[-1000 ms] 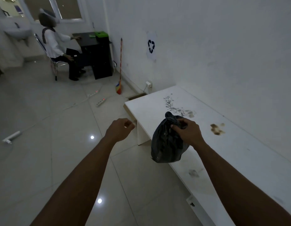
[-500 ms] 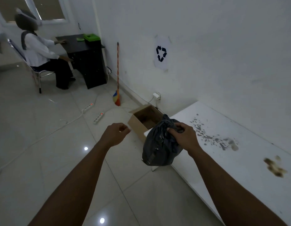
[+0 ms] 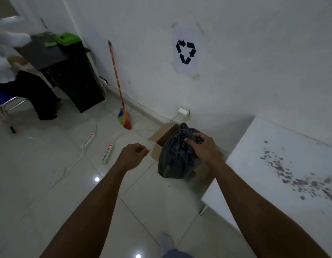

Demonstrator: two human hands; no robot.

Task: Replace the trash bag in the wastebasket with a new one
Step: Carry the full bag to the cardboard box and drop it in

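Head view, risks first:
- The black trash bag (image 3: 177, 161) hangs in the air over the near-right edge of the open cardboard box (image 3: 164, 135), not squarely over the opening. If it's let go from here, my guess is it clips the box wall and ends up on the floor tiles.
- It is held by the bunched neck only. Can't tell if the neck is knotted. If it isn't, slick plastic could slide through the fingers or the mouth could open and spill.
- Two live power strips (image 3: 107, 152) and their white cable lie on the floor just left of the box, so there's a trip or snag hazard when stepping in.
- The corner of the white counter (image 3: 263, 164) sits just right of the bag, so a swing could catch on it.

Grip:
- Right hand (image 3: 203, 148): grip closed tight, fingers and thumb curled over the gathered top of the bag and taking its full weight.
- Left hand (image 3: 132, 155): out front, left of the box, fingers loosely curled, nothing visible in the grip and touching nothing.

No wastebasket or new bag in view.
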